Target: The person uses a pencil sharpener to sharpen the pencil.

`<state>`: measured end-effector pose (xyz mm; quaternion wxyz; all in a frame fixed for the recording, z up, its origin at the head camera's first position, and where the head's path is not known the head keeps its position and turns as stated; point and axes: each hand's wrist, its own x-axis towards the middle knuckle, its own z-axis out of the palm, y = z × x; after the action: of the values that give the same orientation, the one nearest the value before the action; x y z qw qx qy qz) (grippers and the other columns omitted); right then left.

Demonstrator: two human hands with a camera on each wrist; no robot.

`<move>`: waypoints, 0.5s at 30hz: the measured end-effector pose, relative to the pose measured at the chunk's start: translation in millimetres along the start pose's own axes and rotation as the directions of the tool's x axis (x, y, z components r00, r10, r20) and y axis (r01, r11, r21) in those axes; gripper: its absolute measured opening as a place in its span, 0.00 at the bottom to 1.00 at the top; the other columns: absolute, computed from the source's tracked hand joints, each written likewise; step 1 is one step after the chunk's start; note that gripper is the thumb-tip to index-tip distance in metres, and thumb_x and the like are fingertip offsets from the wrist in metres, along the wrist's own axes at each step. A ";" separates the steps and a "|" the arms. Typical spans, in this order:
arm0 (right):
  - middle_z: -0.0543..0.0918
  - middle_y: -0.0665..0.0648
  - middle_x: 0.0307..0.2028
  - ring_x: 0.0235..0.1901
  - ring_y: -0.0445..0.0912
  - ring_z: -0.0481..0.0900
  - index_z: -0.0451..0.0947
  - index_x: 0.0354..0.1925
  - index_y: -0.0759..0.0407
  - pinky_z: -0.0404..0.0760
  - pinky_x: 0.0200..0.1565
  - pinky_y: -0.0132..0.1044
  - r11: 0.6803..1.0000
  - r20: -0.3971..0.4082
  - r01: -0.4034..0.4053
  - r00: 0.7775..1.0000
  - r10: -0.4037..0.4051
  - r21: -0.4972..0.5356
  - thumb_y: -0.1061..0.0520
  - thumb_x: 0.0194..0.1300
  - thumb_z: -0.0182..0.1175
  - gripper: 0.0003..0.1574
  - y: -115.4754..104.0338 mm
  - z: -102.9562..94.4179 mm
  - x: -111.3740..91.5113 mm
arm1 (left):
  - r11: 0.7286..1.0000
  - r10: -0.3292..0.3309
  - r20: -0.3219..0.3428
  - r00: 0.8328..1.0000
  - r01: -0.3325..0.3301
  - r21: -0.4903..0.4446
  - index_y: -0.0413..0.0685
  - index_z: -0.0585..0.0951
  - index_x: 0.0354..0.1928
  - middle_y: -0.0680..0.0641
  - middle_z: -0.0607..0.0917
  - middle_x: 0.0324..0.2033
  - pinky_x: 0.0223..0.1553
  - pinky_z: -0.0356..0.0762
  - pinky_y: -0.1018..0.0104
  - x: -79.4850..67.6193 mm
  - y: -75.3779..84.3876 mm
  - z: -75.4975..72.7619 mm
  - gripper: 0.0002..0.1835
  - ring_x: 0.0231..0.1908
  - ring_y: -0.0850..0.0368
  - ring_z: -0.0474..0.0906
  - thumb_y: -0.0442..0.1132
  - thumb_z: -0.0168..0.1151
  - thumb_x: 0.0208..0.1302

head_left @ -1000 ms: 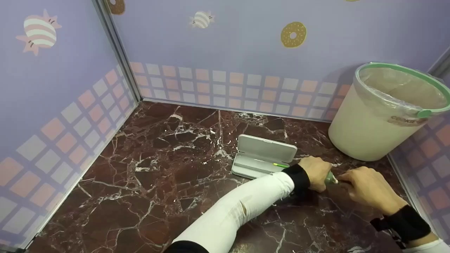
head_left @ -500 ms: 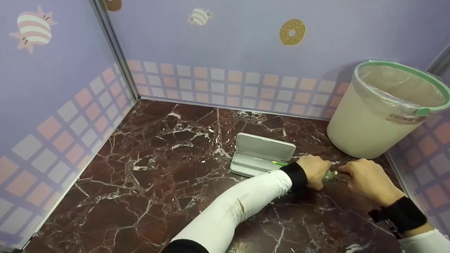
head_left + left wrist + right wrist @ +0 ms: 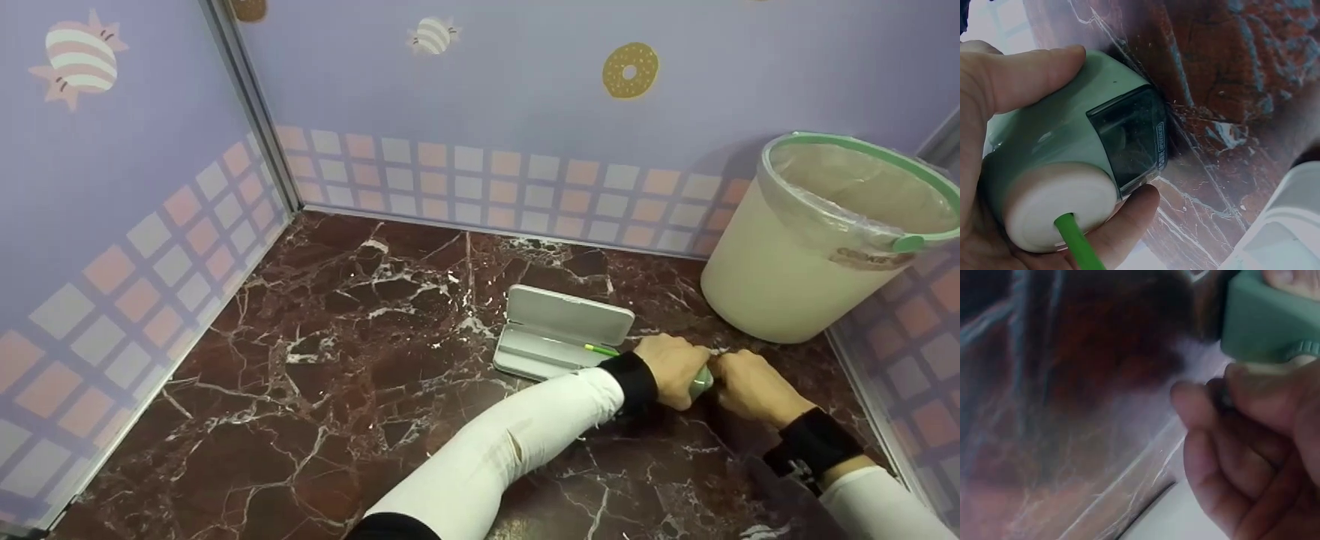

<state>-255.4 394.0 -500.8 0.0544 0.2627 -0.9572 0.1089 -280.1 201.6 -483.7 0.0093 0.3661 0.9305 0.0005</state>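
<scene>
In the head view my left hand (image 3: 671,369) grips a green pencil sharpener (image 3: 702,382) near the marble surface. The left wrist view shows the sharpener's dark see-through shavings window (image 3: 1131,140) and a green pencil (image 3: 1079,243) stuck into its round pale front. My thumb lies along its top. My right hand (image 3: 759,388) is right at the sharpener's other end. In the right wrist view its thumb and forefinger pinch the small crank handle (image 3: 1224,400), mostly hidden by the fingers. A green stick (image 3: 602,351) with a yellow end shows over the case, partly behind my left wrist.
An open pale pencil case (image 3: 570,315) stands left of the hands, lid raised. A cream bin (image 3: 787,262) with a green rim and plastic liner is at the back right. Small white bits lie on the marble surface (image 3: 360,330). Patterned walls (image 3: 480,90) enclose it.
My right hand has shifted left, closer to the sharpener, and its wrist has turned; the sharpener's pale tip that showed before is covered now. My left hand keeps its hold, nearly still.
</scene>
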 end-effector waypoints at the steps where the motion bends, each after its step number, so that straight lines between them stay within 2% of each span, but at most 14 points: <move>1: 0.78 0.45 0.20 0.21 0.39 0.70 0.74 0.20 0.50 0.69 0.26 0.36 1.000 0.001 0.001 1.000 -0.001 0.015 0.74 0.48 0.68 0.21 0.4 0.8 -0.5 | 1.000 -0.002 -0.007 1.000 0.002 0.000 0.68 0.83 0.56 0.62 0.92 0.46 0.44 0.89 0.62 -0.5 -0.5 -0.4 0.25 0.44 0.60 0.89 0.55 0.80 0.57; 5: 0.79 0.43 0.19 0.22 0.38 0.71 0.75 0.18 0.49 0.71 0.28 0.36 0.998 0.014 -0.031 0.999 0.030 0.046 0.71 0.48 0.71 0.21 -0.3 2.0 -4.4 | 1.000 0.002 -0.018 1.000 -0.001 0.003 0.67 0.83 0.53 0.62 0.92 0.45 0.42 0.89 0.63 -2.2 -0.8 -0.8 0.24 0.42 0.60 0.89 0.56 0.80 0.56; 9: 0.75 0.42 0.18 0.21 0.37 0.69 0.75 0.16 0.47 0.71 0.28 0.37 0.996 0.022 -0.065 0.998 0.064 0.068 0.69 0.53 0.73 0.23 -3.7 4.6 -10.8 | 1.000 0.003 -0.028 1.000 -0.003 0.013 0.68 0.83 0.51 0.63 0.91 0.43 0.41 0.88 0.63 -2.1 -0.8 0.3 0.23 0.41 0.61 0.88 0.57 0.80 0.56; 15: 0.77 0.42 0.17 0.20 0.35 0.71 0.77 0.17 0.47 0.72 0.26 0.37 0.999 -0.018 -0.005 1.000 0.006 0.047 0.67 0.59 0.76 0.24 -11.7 8.9 -18.9 | 1.000 -0.014 -0.013 1.000 0.014 0.002 0.68 0.83 0.52 0.63 0.91 0.44 0.41 0.88 0.63 2.4 -2.0 3.1 0.23 0.41 0.61 0.88 0.56 0.80 0.56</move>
<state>-233.7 391.5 -510.4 0.0564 0.2603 -0.9545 0.1339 -283.1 201.8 -486.9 0.0032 0.3595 0.9331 0.0020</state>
